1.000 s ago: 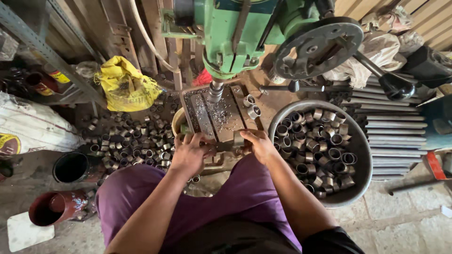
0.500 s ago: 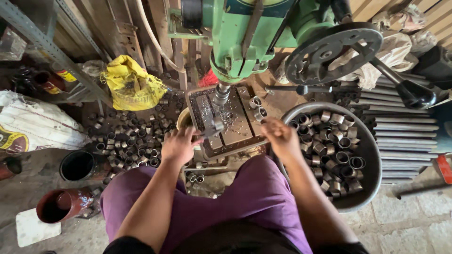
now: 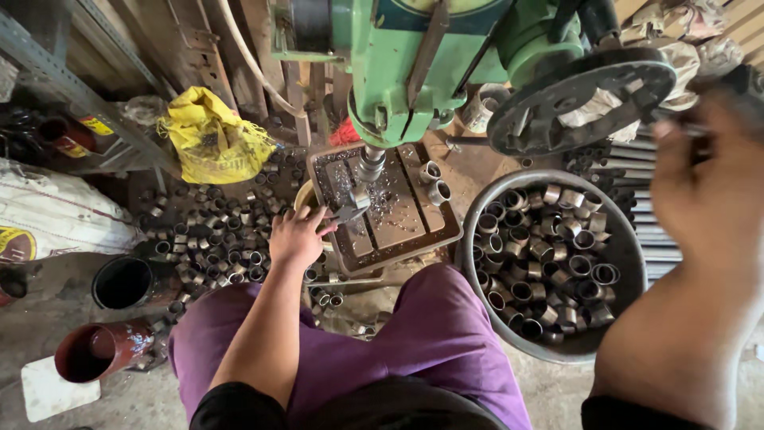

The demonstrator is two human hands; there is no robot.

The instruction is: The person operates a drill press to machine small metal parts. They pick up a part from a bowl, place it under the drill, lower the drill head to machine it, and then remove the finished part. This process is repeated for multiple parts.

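Right hand (image 3: 712, 171) risen toward feed handle, grip unclear | left hand (image 3: 296, 236) pinching workpiece (image 3: 350, 212) under drill bit (image 3: 369, 169) | risk: fingers caught, piece spins.

Soft, even daylight fills the scene — no hard glare, only dull glints on the short steel pipe rings (image 3: 549, 255) in the round metal basin (image 3: 629, 239). Shadow pools far left under the slanted grey metal frame (image 3: 87, 103). The raised right hand (image 3: 708, 191) is smeared by motion blur — close and unfocused. Wide-lens distortion bends the edges; the middle stays sharp.
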